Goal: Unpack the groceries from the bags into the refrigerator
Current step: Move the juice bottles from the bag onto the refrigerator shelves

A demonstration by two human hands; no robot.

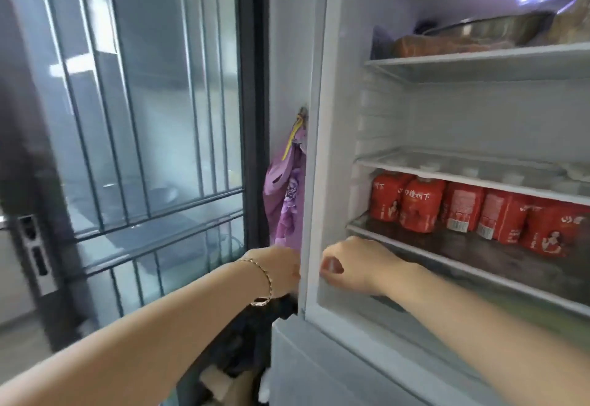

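Observation:
The refrigerator stands open in front of me. Several red drink pouches line its lower glass shelf. My right hand hovers just below that shelf's front left corner, with its fingers curled and nothing visible in them. My left hand, a bracelet on the wrist, reaches to the outer left side of the fridge wall, which hides its fingers. A dark bag lies right under that wrist, and I cannot see whether the hand holds it.
A purple flowered bag hangs on a hook on the fridge's left side. The top shelf holds a metal bowl and wrapped food. The middle shelf has only small items showing. A barred glass door is to the left.

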